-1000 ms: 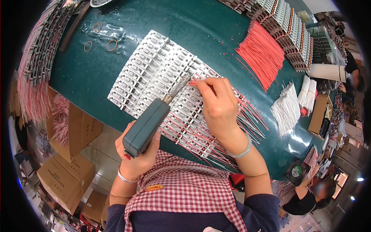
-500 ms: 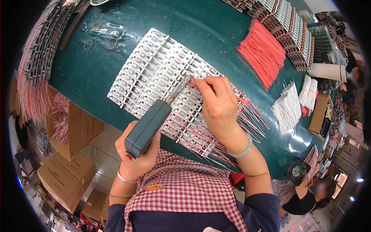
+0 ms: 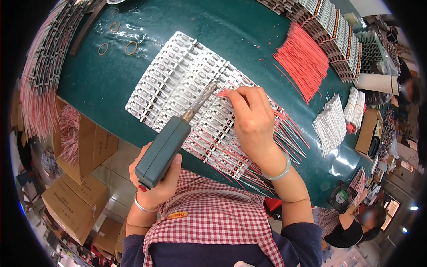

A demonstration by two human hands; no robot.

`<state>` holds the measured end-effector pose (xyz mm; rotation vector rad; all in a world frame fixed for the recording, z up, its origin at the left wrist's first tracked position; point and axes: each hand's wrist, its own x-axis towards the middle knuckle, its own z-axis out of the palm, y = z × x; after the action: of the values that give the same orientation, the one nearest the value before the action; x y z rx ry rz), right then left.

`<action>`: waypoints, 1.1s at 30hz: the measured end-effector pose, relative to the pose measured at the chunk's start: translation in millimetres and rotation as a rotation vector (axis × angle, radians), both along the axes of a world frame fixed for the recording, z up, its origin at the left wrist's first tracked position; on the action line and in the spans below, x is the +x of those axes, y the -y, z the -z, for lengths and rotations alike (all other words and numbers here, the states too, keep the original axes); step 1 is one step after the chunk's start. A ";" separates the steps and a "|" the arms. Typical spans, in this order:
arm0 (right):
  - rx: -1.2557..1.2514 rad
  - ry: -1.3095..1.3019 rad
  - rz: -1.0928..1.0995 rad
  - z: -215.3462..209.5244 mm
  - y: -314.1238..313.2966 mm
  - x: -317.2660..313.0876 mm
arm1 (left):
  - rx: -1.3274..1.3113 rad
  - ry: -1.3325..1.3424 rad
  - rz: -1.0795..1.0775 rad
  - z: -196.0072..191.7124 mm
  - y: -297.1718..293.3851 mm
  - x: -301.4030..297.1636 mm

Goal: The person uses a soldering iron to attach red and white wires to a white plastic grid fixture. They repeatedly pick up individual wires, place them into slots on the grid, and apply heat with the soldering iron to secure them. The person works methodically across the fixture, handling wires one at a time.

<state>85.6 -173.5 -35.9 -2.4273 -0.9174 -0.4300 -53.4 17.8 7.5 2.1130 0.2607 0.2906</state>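
Wrapped round the grip of a dark green soldering gun (image 3: pixel 163 151), my left hand (image 3: pixel 161 191) holds it near the table's front edge. Its long, crusted metal tip points up and to the right over a panel of white plastic parts (image 3: pixel 171 66) set in rows with small metal pieces. The tip's end stands a little left of my right fingertips. My right hand (image 3: pixel 254 122) is closed in a pinch on short red wires (image 3: pixel 223 92) above the panel. Red and white wires (image 3: pixel 284 129) trail from the panel's right side, partly under my right hand and wrist.
Farther right lie a pile of red wires (image 3: pixel 303 62) and a bunch of white wires (image 3: pixel 330 124). Stacked panels (image 3: pixel 329 31) line the back right; wired panels (image 3: pixel 51 58) hang at the left. Rubber bands (image 3: pixel 131 48) lie back left. A small fan (image 3: pixel 342 196) stands at the right edge, near another person.
The soldering gun has drawn back slightly to the lower left, and its tip has parted from the red wires at my right fingertips. My right hand has hardly moved.
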 end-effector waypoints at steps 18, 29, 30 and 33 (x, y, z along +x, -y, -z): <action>-0.002 -0.025 -0.034 -2.5 -2.5 -10.2 | -0.113 -0.047 0.003 4.3 -1.4 -9.1; -0.007 -0.010 -0.030 -2.6 -4.4 -10.3 | -0.112 -0.058 0.016 2.4 -0.8 -3.4; -0.007 -0.011 -0.030 -2.7 -4.4 -10.3 | -0.113 -0.048 0.014 2.2 -0.8 -3.3; -0.008 -0.008 -0.028 -2.3 -4.4 -10.8 | -0.103 -0.002 0.007 4.0 -1.3 -4.9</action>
<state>74.9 -169.2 -33.7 -2.4184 -0.9504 -0.4067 -58.2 19.1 3.5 2.0122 0.2642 0.2651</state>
